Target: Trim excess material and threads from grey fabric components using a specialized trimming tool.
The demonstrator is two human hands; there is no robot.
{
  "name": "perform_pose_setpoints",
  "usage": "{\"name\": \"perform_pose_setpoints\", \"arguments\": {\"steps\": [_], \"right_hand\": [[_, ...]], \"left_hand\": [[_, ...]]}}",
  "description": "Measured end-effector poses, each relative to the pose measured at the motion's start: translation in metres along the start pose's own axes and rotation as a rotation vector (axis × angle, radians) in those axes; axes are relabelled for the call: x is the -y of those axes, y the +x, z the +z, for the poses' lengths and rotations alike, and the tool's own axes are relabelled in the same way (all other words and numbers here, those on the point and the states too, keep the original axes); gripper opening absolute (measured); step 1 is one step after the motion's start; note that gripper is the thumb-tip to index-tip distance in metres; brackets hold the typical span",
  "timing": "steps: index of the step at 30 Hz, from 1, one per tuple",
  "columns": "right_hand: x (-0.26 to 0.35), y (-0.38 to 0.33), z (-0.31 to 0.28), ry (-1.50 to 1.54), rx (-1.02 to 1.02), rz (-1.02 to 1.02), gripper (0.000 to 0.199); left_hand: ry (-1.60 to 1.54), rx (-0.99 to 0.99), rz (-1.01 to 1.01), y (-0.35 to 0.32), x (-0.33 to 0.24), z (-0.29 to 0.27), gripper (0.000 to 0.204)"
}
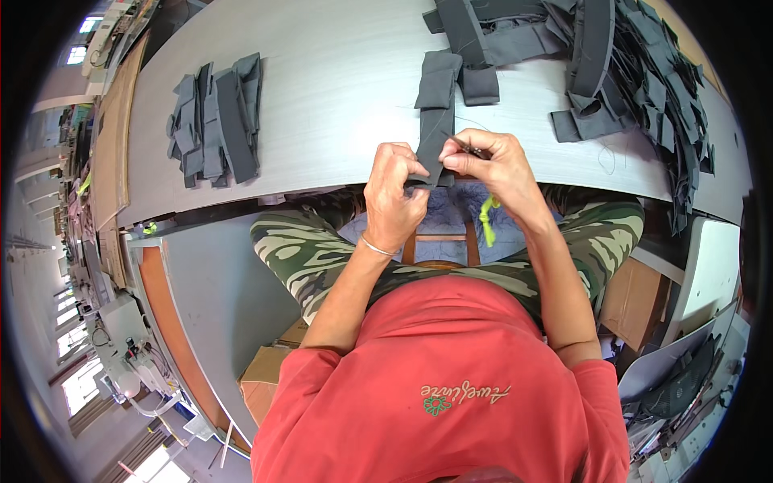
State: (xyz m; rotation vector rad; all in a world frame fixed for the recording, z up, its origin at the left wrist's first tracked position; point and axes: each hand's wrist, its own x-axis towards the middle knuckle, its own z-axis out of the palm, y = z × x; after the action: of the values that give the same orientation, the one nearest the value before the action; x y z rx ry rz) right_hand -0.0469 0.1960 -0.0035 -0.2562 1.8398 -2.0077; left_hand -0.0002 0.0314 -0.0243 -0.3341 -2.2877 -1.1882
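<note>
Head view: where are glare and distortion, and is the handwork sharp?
Head view throughout: glare whitens the smooth pale grey tabletop beyond the left hand; the tabletop's near edge bows; bright rectangular windows far left wash out; the held dark grey fabric strip looks fairly sharp.

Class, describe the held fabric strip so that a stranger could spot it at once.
Find the pale table across the picture's top, then the middle of its near edge. There, a dark grey fabric strip runs down toward the person, its lower end in the left hand. Unlike strips stacked at left or heaped at right, it alone is held.
</note>
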Motion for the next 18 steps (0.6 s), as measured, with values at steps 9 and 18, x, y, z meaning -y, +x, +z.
{"name": "perform_pose_setpoints", "arguments": {"steps": [9, 18], "right_hand": [[0.013, -0.011, 0.002, -0.342, -0.360, -0.081, 0.021], [0.011, -0.040, -0.001, -0.626, -0.257, -0.308, 0.024]], "left_hand": [[0.001, -0.099, 0.101, -0.003, 0.003, 0.003, 0.033], [-0.001, -0.139, 0.101, -0.002, 0.000, 0.005, 0.033]]}}
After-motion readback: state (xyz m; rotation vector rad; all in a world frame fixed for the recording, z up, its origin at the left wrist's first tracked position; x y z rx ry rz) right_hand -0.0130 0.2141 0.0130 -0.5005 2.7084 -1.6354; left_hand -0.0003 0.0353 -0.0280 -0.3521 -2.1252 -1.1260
